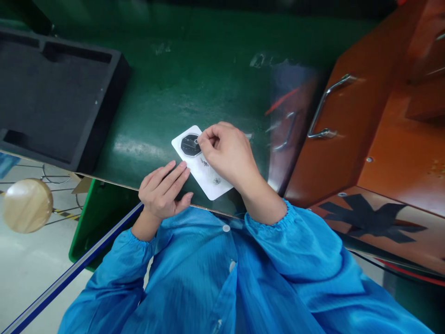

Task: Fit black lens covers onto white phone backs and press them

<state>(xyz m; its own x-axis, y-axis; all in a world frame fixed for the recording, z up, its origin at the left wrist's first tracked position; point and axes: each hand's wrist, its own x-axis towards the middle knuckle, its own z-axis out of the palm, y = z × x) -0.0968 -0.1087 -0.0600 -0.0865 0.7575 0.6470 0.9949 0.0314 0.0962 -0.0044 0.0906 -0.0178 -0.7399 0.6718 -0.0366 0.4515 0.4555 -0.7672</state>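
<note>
A flat white panel [209,184] with rounded corners lies on the green work surface, close to its front edge. Near its far end sits a dark octagonal inset [189,145] with a thin light rim, and small dark markings show farther down the panel. My right hand [227,150] reaches over the panel, thumb and forefinger pinched together at the right edge of the inset. Whatever lies between those fingertips is too small to make out. My left hand [163,190] rests with fingers stretched out, its fingertips touching the panel's left edge.
A black tray [48,93] stands at the left. On the right is an orange cabinet [342,120] with a metal handle [325,106]. Below the front edge are a green bin [81,232], a blue-edged bar [74,269] and a round wooden stool [28,205].
</note>
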